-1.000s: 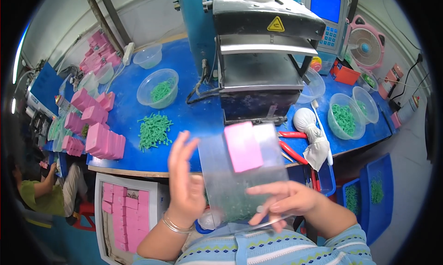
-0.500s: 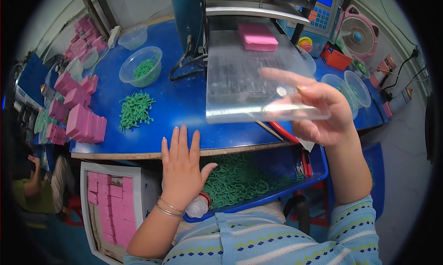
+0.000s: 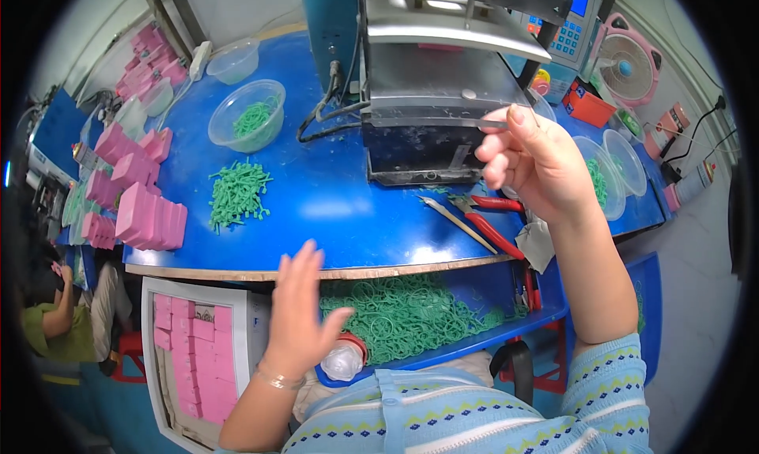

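My right hand (image 3: 541, 169) has its thumb and curled fingers closed on the front right corner of a clear plate (image 3: 427, 98). The plate lies under the raised press head (image 3: 443, 28) of a machine. At the plate's back, a thin strip of a pink block (image 3: 440, 47) shows; the press head hides the rest. My left hand (image 3: 300, 312), slightly blurred, hovers by the table's front edge with fingers stretched out and nothing in it. Below it and to the right, green rubbery loops (image 3: 395, 315) fill a blue tray (image 3: 466, 347).
On the blue table (image 3: 332, 240) are a pile of green pieces (image 3: 239, 194), a clear bowl (image 3: 247, 134), pink blocks (image 3: 150, 217), red-handled pliers (image 3: 492, 226) and a pointed stick (image 3: 458, 225). A pink fan (image 3: 628, 62) stands back right. Another person (image 3: 59, 319) sits far left.
The clear plate has gone back and down under the press head with the pink block, my right hand following. My left hand has lifted off the table and drawn back toward me.
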`<state>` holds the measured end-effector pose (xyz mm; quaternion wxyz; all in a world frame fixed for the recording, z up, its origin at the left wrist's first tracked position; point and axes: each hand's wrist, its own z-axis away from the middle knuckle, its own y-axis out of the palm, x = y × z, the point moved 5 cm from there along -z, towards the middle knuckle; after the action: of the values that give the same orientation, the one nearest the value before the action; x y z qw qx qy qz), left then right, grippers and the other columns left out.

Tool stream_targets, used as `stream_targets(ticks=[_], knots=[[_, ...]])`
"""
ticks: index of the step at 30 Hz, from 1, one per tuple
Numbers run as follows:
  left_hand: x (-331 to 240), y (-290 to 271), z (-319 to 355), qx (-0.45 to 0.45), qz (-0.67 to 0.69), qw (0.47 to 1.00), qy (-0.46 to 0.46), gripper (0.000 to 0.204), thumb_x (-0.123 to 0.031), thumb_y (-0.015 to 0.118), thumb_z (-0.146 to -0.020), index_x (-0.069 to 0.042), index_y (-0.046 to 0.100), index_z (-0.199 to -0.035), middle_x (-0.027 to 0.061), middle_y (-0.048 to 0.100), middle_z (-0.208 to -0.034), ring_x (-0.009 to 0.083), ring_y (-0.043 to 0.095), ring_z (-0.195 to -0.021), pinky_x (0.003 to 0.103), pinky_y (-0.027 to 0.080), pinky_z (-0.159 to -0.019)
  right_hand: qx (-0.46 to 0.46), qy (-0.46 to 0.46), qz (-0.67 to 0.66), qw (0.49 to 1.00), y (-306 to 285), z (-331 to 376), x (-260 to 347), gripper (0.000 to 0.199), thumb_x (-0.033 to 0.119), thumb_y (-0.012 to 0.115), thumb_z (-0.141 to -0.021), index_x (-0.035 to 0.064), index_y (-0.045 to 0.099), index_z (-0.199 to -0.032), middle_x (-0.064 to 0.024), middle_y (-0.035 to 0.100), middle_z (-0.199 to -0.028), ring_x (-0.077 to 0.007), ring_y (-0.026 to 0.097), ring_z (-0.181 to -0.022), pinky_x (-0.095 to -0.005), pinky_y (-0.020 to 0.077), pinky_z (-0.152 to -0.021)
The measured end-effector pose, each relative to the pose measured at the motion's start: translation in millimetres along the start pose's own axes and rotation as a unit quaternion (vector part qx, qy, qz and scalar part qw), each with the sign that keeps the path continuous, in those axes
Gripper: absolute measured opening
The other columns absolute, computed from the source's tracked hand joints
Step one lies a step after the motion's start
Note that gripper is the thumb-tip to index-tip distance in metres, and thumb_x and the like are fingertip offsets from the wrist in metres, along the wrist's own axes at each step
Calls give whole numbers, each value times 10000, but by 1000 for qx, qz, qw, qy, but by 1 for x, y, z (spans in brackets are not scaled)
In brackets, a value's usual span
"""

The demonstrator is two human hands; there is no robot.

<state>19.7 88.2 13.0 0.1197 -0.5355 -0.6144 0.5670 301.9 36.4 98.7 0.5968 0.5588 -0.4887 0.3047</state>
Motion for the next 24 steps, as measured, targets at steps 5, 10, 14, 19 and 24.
stream_targets(ticks=[5, 10, 14, 19, 24], knots=[[96, -85, 82, -359, -81, 922, -119, 269, -1, 412, -863, 40, 369, -1125, 168, 462, -1068, 275, 459, -1000, 384, 340, -932, -41, -40, 53, 997, -8, 3, -4, 350, 313, 467, -931, -12, 574, -859, -62, 607, -628, -77, 516, -429, -164, 419, -445], [185, -128, 152, -264, -314, 860, -303, 145, -20, 503, -806, 17, 479, -945, 177, 484, -963, 335, 465, -903, 406, 364, -835, -98, -20, 54, 994, -17, 3, -5, 338, 306, 420, -952, 30, 580, -840, -10, 558, -563, -42, 417, -366, -133, 312, -353], [224, -85, 186, 11, -291, 864, -412, 261, -130, 650, -707, 8, 604, -924, 170, 537, -927, 347, 479, -932, 439, 377, -852, -92, -25, 42, 995, -22, 2, -10, 327, 300, 421, -952, 35, 580, -844, -12, 560, -567, -37, 417, -375, -134, 308, -352], [270, -62, 210, 24, -331, 809, -485, 480, -320, 762, -614, 13, 629, -933, 177, 572, -896, 339, 534, -895, 427, 433, -810, -129, -22, 17, 991, -11, 6, -7, 340, 319, 445, -941, 37, 580, -806, -5, 543, -540, -44, 450, -375, -143, 342, -353], [288, -67, 216, 75, -257, 789, -552, 616, -403, 812, -537, 38, 600, -910, 200, 589, -891, 359, 570, -852, 400, 471, -755, -149, 6, -14, 989, -3, 9, -10, 342, 352, 473, -923, 42, 559, -806, -29, 565, -573, -68, 484, -414, -169, 384, -398]])
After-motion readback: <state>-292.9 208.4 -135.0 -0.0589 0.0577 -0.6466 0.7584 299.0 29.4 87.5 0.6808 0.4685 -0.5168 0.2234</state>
